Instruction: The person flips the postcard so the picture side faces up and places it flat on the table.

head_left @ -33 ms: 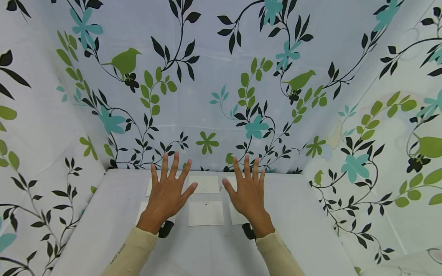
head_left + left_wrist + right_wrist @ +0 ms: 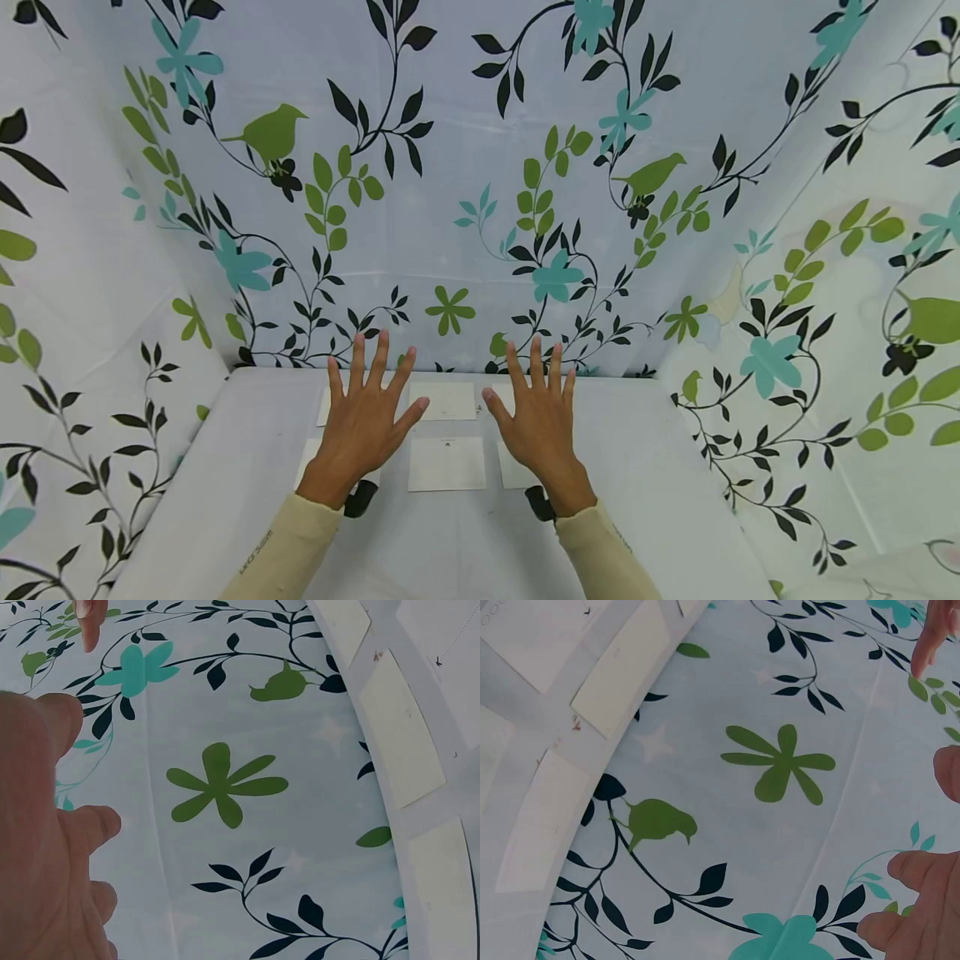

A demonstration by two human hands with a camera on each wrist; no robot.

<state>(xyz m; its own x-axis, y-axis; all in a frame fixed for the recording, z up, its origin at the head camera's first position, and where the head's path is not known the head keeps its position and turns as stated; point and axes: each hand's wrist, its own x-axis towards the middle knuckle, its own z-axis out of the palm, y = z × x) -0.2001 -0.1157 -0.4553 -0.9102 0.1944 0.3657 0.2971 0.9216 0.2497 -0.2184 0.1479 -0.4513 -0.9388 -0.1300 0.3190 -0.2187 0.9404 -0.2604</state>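
My left hand point(image 2: 362, 432) is held over the white table point(image 2: 247, 467), palm down, with its fingers straight and spread. To the right, my right hand point(image 2: 542, 425) has the same spread pose. Neither hand holds anything. Between them lie two cream paper cards, an upper card point(image 2: 442, 401) and a lower card point(image 2: 447, 463). Other cards are partly hidden beneath the hands, such as one point(image 2: 514, 468) below the right hand. The left wrist view shows left-hand fingers point(image 2: 94, 829) at its left edge; the right wrist view shows right-hand fingers point(image 2: 911, 870) at its right.
A patterned cloth point(image 2: 465, 208) with leaves, flowers and birds hangs behind the table's far edge. Similar cloth point(image 2: 847, 400) runs along the right side and also the left. Both wrists carry small black devices, one point(image 2: 362, 498) on the left wrist and one point(image 2: 540, 502) on the right.
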